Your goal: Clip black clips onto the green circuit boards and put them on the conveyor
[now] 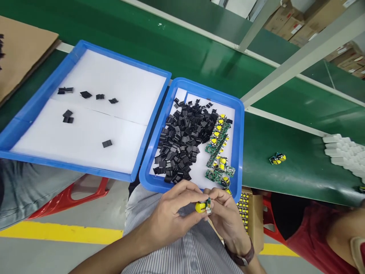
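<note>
While both hands meet at the six o'clock edge of the blue tray point(240, 144), yellow-and-green circuit board point(201, 207), one, held between them | left hand point(173, 209): thumb and fingers pinching board | right hand point(228, 215): fingertips pinching board's other end | black pieces point(181, 152), heap, toward nine o'clock in tray | more boards point(218, 139), row, three o'clock | second tray point(114, 123), adjacent, nine o'clock.

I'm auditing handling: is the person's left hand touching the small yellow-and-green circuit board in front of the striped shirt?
Touching. The head view shows the left hand gripping the small yellow-and-green circuit board with its fingertips.
</note>
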`<state>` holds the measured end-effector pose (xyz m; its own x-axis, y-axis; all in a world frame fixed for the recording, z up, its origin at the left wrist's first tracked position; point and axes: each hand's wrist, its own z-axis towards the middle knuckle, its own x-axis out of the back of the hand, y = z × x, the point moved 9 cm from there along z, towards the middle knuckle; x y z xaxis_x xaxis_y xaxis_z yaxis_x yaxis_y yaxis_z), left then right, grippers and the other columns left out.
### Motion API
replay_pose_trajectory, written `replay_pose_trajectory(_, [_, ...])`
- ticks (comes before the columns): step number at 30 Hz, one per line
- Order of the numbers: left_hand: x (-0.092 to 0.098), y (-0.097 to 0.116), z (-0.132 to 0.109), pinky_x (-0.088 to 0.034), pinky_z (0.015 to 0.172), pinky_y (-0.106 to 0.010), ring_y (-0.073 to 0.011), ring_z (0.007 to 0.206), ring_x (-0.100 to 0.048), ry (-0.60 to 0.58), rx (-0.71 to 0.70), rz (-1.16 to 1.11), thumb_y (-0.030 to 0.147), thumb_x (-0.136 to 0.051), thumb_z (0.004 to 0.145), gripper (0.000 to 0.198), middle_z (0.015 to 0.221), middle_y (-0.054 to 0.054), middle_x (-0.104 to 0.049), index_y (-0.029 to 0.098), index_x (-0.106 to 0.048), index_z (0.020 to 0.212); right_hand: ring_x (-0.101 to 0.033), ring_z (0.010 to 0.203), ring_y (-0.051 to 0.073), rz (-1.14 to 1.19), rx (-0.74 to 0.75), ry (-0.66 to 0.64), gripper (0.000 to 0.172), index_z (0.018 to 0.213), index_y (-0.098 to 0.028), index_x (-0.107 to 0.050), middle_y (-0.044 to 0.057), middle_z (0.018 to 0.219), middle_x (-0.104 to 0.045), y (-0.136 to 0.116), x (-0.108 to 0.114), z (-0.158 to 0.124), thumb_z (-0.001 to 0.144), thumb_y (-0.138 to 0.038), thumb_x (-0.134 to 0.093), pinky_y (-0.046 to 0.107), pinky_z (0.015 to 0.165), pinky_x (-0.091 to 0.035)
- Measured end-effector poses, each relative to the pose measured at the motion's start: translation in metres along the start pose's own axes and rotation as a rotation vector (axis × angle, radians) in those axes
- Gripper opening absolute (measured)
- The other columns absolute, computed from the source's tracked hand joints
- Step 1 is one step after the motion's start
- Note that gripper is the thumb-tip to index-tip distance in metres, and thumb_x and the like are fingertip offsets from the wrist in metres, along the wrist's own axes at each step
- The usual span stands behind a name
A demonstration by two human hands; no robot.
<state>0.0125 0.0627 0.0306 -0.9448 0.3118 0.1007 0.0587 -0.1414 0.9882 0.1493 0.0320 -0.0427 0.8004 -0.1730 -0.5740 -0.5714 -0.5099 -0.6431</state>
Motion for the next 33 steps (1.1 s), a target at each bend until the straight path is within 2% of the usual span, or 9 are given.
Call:
replay_pose_trajectory(3, [0.005, 0.000, -0.001, -0.059, 0.081, -0.024, -0.0140, 0.092, -0.071, 0.054, -0.027, 0.006, 0.005, -0.078, 0.082, 0.036, 0.103, -0.005, -0.069, 0.020, -0.073, 0.114, -0.061, 0.047, 0.007, 0.048, -0.044, 0.056, 0.013, 0.076, -0.020, -0.078, -0.003, 0.068, -0.067, 0.007, -0.001, -0.001, 0.072, -0.023, -0.091, 0.017, 0.044, -0.055])
replay_pose_trajectory(8, [0.009, -0.004, -0.001, -0.060, 0.078, -0.025, -0.0145, 0.087, -0.071, 0.085, -0.026, 0.024, 0.006, -0.079, 0.079, 0.037, 0.098, -0.005, -0.070, 0.018, -0.073, 0.113, -0.062, 0.046, 0.008, 0.047, -0.072, 0.129, 0.019, 0.075, -0.018, -0.078, -0.002, 0.069, -0.070, 0.011, 0.002, 0.001, 0.067, -0.024, -0.094, 0.018, 0.044, -0.056])
replay_pose_trajectory(14, [0.004, -0.019, -0.002, -0.060, 0.089, -0.031, -0.0185, 0.100, -0.071, 0.008, 0.076, -0.057, 0.011, -0.077, 0.084, 0.040, 0.110, -0.007, -0.072, 0.025, -0.072, 0.121, -0.059, 0.045, 0.008, 0.043, -0.055, 0.118, 0.019, 0.074, -0.018, -0.076, -0.004, 0.063, -0.065, 0.004, -0.002, 0.004, 0.068, -0.025, -0.093, 0.018, 0.044, -0.056])
replay_pose_trajectory(18, [0.000, -0.035, -0.007, -0.062, 0.088, -0.032, -0.0206, 0.104, -0.072, 0.012, 0.169, -0.154, 0.014, -0.075, 0.087, 0.036, 0.116, -0.008, -0.071, 0.027, -0.073, 0.121, -0.063, 0.051, 0.009, -0.026, 0.073, 0.136, 0.014, 0.078, -0.021, -0.076, -0.003, 0.073, -0.067, -0.002, 0.000, -0.001, 0.074, -0.024, -0.089, 0.021, 0.049, -0.058])
replay_pose_trajectory(22, [-0.001, -0.036, -0.007, -0.064, 0.079, -0.027, -0.0179, 0.095, -0.076, 0.075, 0.174, -0.403, 0.014, -0.073, 0.089, 0.031, 0.116, -0.007, -0.073, 0.027, -0.074, 0.118, -0.067, 0.062, 0.011, -0.133, 0.263, 0.140, 0.006, 0.087, -0.024, -0.076, -0.001, 0.080, -0.066, -0.007, -0.002, -0.009, 0.085, -0.019, -0.080, 0.024, 0.058, -0.060])
replay_pose_trajectory(26, [0.001, -0.042, -0.006, -0.064, 0.085, -0.027, -0.0180, 0.097, -0.078, 0.111, 0.247, -0.576, 0.012, -0.072, 0.091, 0.034, 0.113, -0.005, -0.078, 0.028, -0.072, 0.121, -0.068, 0.065, 0.013, -0.197, 0.441, 0.198, 0.009, 0.087, -0.025, -0.076, -0.001, 0.081, -0.062, -0.023, -0.009, -0.017, 0.088, -0.016, -0.077, 0.027, 0.061, -0.059])
replay_pose_trajectory(28, [0.003, -0.046, -0.007, -0.064, 0.089, -0.030, -0.0196, 0.102, -0.077, 0.121, 0.268, -0.596, 0.012, -0.073, 0.090, 0.034, 0.117, -0.006, -0.078, 0.027, -0.072, 0.120, -0.068, 0.065, 0.013, -0.216, 0.480, 0.208, 0.009, 0.087, -0.025, -0.076, -0.001, 0.081, -0.062, -0.030, -0.013, -0.018, 0.088, -0.016, -0.077, 0.028, 0.061, -0.059])
replay_pose_trajectory(33, [0.002, -0.060, -0.012, -0.059, 0.098, -0.032, -0.0215, 0.114, -0.073, 0.097, 0.310, -0.600, 0.015, -0.076, 0.089, 0.033, 0.129, -0.009, -0.074, 0.024, -0.070, 0.120, -0.065, 0.061, 0.013, -0.215, 0.457, 0.181, 0.004, 0.088, -0.025, -0.075, 0.000, 0.081, -0.063, -0.032, -0.023, -0.013, 0.087, -0.021, -0.078, 0.028, 0.058, -0.056])
